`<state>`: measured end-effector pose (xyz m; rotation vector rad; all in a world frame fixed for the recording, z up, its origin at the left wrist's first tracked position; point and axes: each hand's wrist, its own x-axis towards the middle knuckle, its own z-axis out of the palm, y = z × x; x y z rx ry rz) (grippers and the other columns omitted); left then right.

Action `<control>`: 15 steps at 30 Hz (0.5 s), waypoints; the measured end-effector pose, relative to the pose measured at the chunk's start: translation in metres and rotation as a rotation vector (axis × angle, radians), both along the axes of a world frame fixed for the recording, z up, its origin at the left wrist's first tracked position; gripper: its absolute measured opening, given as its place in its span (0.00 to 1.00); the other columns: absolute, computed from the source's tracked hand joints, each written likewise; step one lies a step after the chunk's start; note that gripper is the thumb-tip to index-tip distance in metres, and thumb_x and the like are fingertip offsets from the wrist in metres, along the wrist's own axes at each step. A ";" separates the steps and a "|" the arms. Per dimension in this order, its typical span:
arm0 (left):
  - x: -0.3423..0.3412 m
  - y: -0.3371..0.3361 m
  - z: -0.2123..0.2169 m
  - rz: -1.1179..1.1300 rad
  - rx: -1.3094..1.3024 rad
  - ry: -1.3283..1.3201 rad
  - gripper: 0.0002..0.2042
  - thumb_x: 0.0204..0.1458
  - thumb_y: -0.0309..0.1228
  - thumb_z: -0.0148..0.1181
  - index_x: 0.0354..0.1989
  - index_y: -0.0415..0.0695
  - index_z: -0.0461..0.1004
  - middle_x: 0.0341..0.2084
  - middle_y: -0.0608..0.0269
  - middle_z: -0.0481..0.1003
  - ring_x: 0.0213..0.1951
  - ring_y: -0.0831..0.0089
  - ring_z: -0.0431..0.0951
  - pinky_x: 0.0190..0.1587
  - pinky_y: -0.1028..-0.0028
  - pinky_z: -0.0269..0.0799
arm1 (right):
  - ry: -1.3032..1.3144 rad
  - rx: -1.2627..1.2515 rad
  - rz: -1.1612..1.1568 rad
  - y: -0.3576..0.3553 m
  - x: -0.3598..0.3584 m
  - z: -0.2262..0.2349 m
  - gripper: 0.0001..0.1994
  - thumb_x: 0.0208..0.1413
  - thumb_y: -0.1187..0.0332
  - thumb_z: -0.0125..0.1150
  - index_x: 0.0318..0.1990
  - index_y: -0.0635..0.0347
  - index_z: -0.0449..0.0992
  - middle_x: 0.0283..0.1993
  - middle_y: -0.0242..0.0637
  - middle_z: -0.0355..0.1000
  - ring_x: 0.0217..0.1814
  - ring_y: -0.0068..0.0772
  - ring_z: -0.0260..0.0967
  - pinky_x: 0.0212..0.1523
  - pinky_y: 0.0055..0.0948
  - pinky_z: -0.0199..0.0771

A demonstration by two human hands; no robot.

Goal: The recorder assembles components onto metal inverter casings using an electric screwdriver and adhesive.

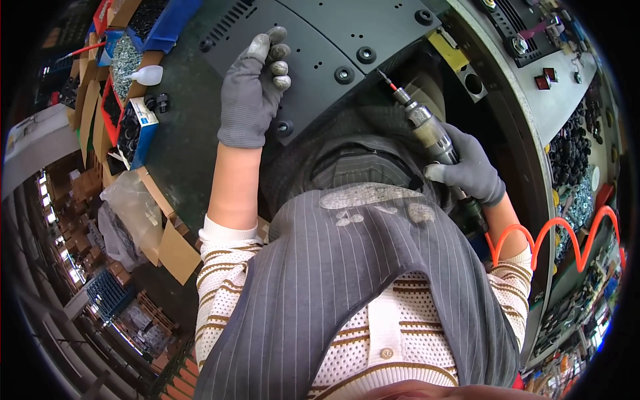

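Note:
My right hand (pixel 475 168), in a grey glove, is wrapped round an air screwdriver (pixel 427 127). The bit slants up and left, its tip close to the corner of a dark grey metal panel (pixel 303 80) but apart from the screws. Round black feet sit on the panel; one foot (pixel 344 75) has a screw head in its middle, and another foot (pixel 366 55) lies beside it. Over the panel's left part is my gloved left hand (pixel 248 100), its pale-tipped fingers curled. Whatever they may hold is hidden.
Left of the panel stand boxes of small parts, a tray of silver screws (pixel 125 67) and a white plastic scoop (pixel 148 75). An orange coiled hose (pixel 567 225) runs off to the right. Black parts (pixel 570 157) are heaped on the right bench, past its metal edge (pixel 517 87).

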<state>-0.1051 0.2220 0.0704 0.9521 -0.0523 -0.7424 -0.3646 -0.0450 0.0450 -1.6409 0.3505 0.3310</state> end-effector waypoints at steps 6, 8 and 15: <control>-0.011 0.028 0.013 0.020 -0.080 0.143 0.15 0.67 0.34 0.56 0.56 0.39 0.74 0.36 0.65 0.77 0.28 0.85 0.71 0.25 0.85 0.67 | 0.069 0.105 0.061 0.013 0.005 0.032 0.42 0.37 0.56 0.79 0.60 0.69 0.71 0.45 0.39 0.76 0.45 0.29 0.73 0.52 0.29 0.73; -0.015 0.030 0.012 -0.078 -0.155 0.168 0.14 0.67 0.35 0.55 0.54 0.38 0.75 0.34 0.66 0.76 0.26 0.85 0.70 0.23 0.85 0.65 | 0.015 0.174 0.108 0.026 0.019 0.038 0.41 0.36 0.54 0.80 0.59 0.68 0.72 0.42 0.38 0.76 0.43 0.27 0.74 0.48 0.28 0.74; -0.036 0.038 0.019 0.021 0.133 0.001 0.18 0.68 0.41 0.53 0.47 0.34 0.76 0.23 0.71 0.73 0.18 0.88 0.66 0.17 0.85 0.60 | -0.060 0.334 0.262 0.069 0.069 0.040 0.39 0.41 0.62 0.80 0.61 0.68 0.68 0.41 0.36 0.74 0.38 0.22 0.73 0.39 0.24 0.77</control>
